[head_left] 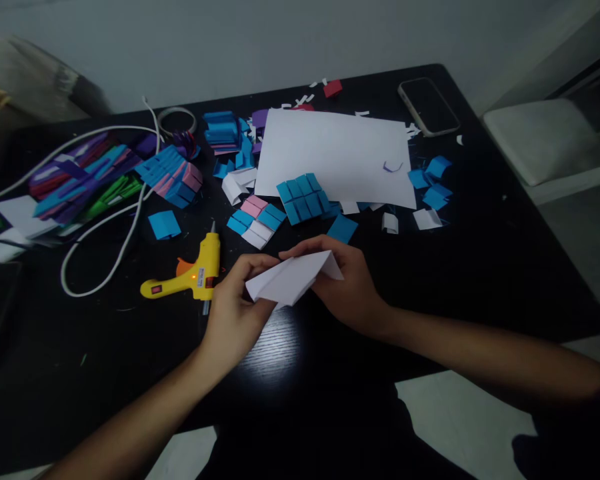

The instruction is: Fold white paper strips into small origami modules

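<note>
A piece of folded white paper (pixel 291 279) is held in the air above the near part of the table. My left hand (pixel 240 303) grips its left end, thumb beneath. Around its right side and far edge curl the fingers of my right hand (pixel 347 283); some fingertips are hidden behind the paper. Just left of my left hand lies a yellow glue gun (pixel 209 263) with a small orange light. Beyond the paper are a blue folded-paper block (pixel 304 198), a block of pink, blue and white paper pieces (pixel 257 221), and a single blue piece (pixel 343 229).
A large white sheet (pixel 330 150) lies at the back of the black table (pixel 460 267). A phone (pixel 429 107) rests at the back right. White cable (pixel 125 250) loops on the left near bundles of coloured paper strips (pixel 87 175). A tape roll (pixel 177 121) stands behind.
</note>
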A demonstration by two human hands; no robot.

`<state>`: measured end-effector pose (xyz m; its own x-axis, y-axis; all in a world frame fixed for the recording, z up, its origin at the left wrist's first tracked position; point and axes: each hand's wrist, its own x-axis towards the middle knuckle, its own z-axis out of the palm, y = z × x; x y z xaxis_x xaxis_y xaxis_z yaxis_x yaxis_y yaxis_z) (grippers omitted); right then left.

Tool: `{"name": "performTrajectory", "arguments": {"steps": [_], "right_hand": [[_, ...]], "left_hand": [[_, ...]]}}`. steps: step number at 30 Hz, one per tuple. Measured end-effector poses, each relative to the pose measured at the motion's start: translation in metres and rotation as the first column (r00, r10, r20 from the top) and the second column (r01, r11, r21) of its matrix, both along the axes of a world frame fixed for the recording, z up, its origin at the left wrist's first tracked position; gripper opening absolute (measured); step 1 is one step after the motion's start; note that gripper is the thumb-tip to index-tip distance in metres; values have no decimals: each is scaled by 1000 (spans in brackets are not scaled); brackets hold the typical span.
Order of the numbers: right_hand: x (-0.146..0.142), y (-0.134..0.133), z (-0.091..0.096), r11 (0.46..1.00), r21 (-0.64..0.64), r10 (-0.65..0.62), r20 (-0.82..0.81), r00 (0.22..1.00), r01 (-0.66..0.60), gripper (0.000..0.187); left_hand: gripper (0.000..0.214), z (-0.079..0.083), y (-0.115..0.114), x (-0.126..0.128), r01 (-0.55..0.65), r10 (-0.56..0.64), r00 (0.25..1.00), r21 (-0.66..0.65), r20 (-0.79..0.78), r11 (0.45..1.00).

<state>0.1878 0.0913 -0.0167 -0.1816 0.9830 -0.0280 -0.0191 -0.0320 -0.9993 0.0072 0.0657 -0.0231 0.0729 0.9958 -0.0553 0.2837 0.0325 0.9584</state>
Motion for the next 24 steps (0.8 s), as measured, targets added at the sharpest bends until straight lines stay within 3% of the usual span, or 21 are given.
{"name": "performTrajectory", "arguments": {"steps": [6,10,14,21,24], "right_hand": [[-1,0,1,999,-36,29,-2,1000,-29,16],[-2,-1,-2,981,-135,120,-125,985,-136,37],[-1,-2,-4,975,-164,136,-109,985,-153,45],[0,-4,-3,989,-91,109,-117,987,-120,29],[0,-4,-4,994,-43,93,-87,992,-97,23]], "left_hand": [[12,8,2,1,-33,32,999,-15,-39,999],[20,9,4,1,-120,119,993,-55,-21,991],[30,5,5,0,-177,180,983,-95,28,980],[28,9,3,4,-172,171,985,37,9,984],[28,12,2,5,-103,104,995,75,-1,992]]}}
